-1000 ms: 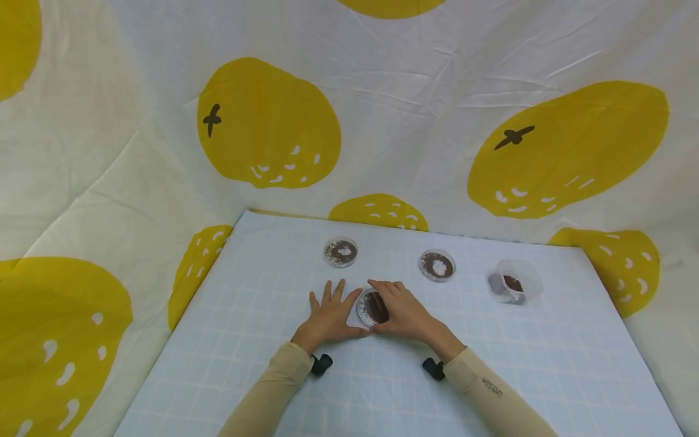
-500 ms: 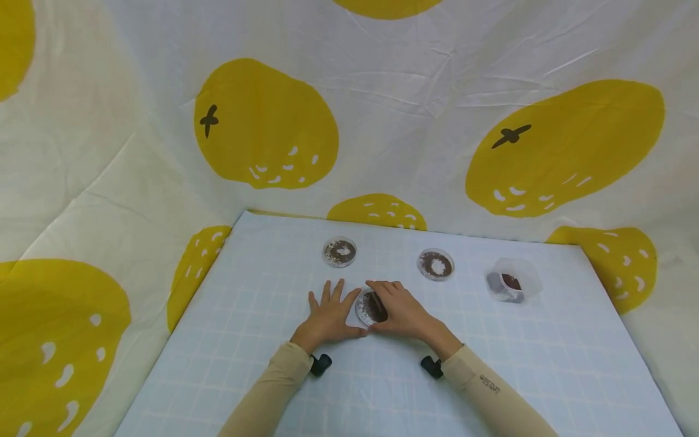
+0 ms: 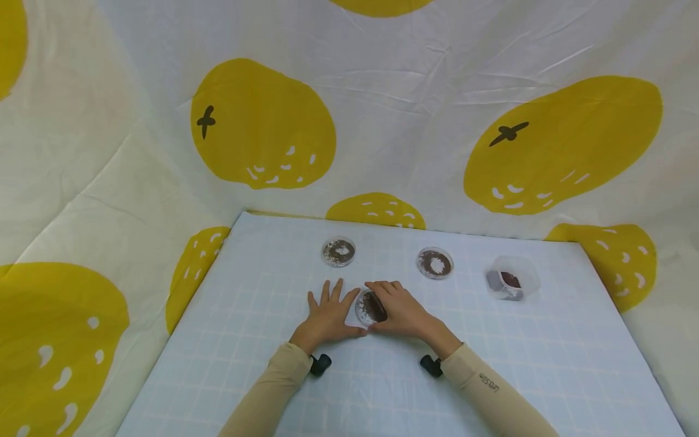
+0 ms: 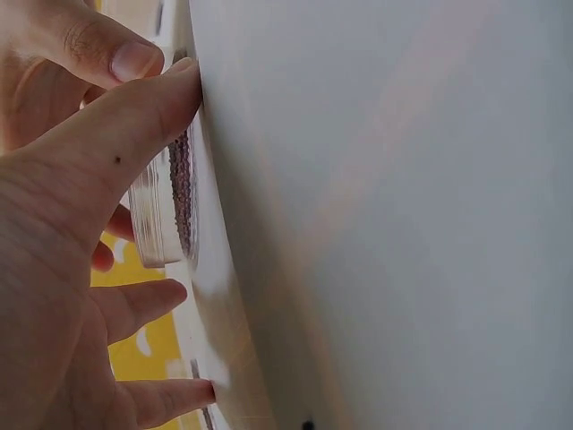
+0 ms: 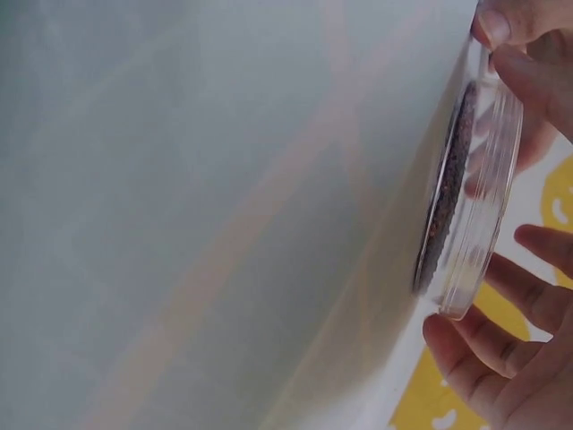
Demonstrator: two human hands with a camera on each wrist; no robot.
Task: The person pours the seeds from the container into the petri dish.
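A clear petri dish (image 3: 367,309) with dark brown granules and white bits stands on the table between the hands. My right hand (image 3: 403,312) grips its right side, thumb at the near edge and fingers at the far edge. Around the left side, my left hand (image 3: 327,318) spreads its thumb and index finger against the rim. Its other fingers are straight and splayed. In the left wrist view the dish (image 4: 157,219) shows a clear layered wall behind the thumb. The right wrist view shows the dish (image 5: 483,197) edge-on, dark granules low inside, fingertips at its rim.
Two more petri dishes, one at the back left (image 3: 338,251) and one farther right (image 3: 434,263), hold brown granules with white centres. A clear plastic tub (image 3: 526,285) with brown contents stands right. A patterned cloth (image 3: 382,139) hangs behind the table (image 3: 573,364).
Both hands stay in the same position around the petri dish. The head view shifts very slightly; nothing on the table has visibly moved.
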